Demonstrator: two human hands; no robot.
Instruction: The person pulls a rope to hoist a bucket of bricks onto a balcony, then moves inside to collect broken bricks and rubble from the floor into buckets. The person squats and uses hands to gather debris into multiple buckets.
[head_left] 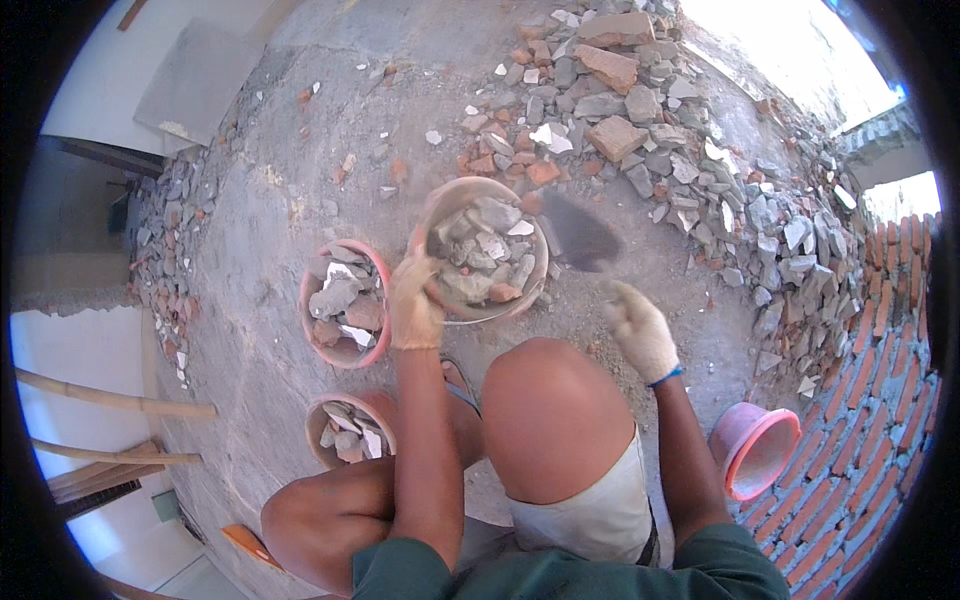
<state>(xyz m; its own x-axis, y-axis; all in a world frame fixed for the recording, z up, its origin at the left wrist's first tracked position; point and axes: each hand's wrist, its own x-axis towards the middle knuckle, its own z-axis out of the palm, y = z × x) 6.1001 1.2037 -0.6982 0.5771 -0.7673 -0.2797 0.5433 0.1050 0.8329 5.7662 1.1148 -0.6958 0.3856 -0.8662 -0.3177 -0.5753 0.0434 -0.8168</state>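
The left hand (pixel 415 305), in a pale glove, is closed over the near rim of a bucket (pixel 487 250) heaped with grey and reddish rubble pieces. That bucket stands on the concrete floor (pixel 270 200) directly ahead of the hand. The right hand (pixel 642 332), also gloved, is wrapped around the handle of a trowel (pixel 580 235), whose dark blade lies just beyond the hand and beside the right edge of the bucket, blurred.

To the left of the left hand, close by, sits a second bucket (pixel 345 303) with a pink rim, also filled with broken pieces. Nearer the person and below that hand, a third bucket (pixel 350 430) holds more fragments. Off to the right of the right hand, near a brick wall (pixel 870 420), a pink bucket (pixel 755 450) lies tipped on its side. Beyond both hands a rubble pile (pixel 650 110) of stones and brick bits spreads across the floor. The person's bare knees sit between the arms.
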